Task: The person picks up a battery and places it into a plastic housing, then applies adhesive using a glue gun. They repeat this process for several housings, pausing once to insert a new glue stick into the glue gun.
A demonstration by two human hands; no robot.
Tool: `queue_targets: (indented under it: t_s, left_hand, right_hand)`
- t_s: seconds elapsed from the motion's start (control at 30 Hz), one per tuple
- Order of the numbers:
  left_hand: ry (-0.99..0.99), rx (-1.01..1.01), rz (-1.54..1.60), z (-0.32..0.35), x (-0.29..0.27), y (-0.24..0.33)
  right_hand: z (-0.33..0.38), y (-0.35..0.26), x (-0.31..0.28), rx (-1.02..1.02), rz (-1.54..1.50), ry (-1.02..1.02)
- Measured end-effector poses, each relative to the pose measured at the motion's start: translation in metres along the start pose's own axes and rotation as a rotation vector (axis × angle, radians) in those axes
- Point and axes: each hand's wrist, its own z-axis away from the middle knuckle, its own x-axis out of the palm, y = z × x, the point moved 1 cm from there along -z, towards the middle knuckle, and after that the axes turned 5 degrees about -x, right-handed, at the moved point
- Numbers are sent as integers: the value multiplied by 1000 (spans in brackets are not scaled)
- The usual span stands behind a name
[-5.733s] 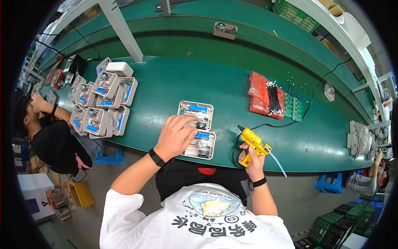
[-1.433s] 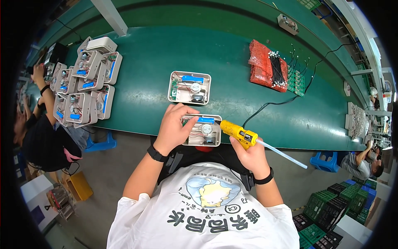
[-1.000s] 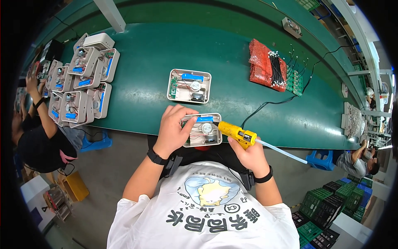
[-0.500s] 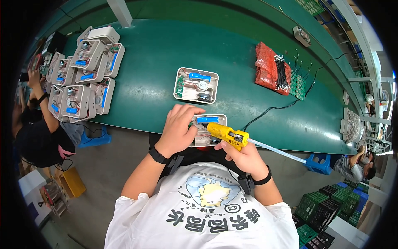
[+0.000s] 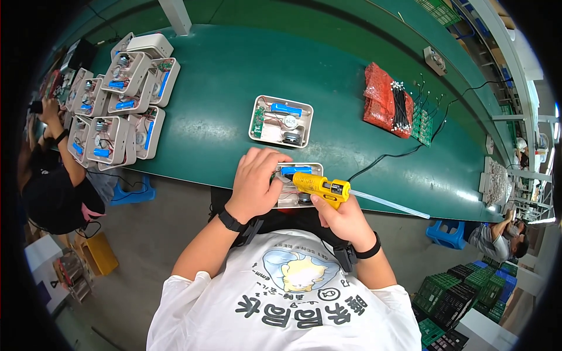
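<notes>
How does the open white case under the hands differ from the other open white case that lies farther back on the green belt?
The near case sits at the belt's front edge; the far case lies toward the belt's middle.
The left hand rests on the near case and the right hand points a yellow glue gun into it; nothing touches the far case.
The near case is half hidden; the far case shows fully.
Both are open, with a blue cylinder inside.

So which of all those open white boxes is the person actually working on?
The open white box at the near table edge, directly in front of them. The left hand rests on it and the right hand aims a yellow glue gun into it; the others lie untouched.
</notes>
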Motion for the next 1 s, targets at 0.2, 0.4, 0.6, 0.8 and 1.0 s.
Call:
queue_targets:
  t_s: [0.2, 0.4, 0.6, 0.8, 1.0]
  left_hand:
    - [34, 2, 2, -1, 0, 1]
    - [83, 0, 38, 3, 4, -5]
    - [59, -5, 20, 1, 1, -2]
    - [34, -10, -4, 0, 0, -2]
    - [25, -24, 10, 0, 0, -1]
  right_hand:
    - [4, -5, -1, -35, 11, 25]
    - [13, -9, -9, -14, -112, 54]
    - [5, 4, -14, -228, 144, 50]
    - [-3, -9, -2, -342, 279, 102]
    - [-4, -18, 1, -322, 303, 101]
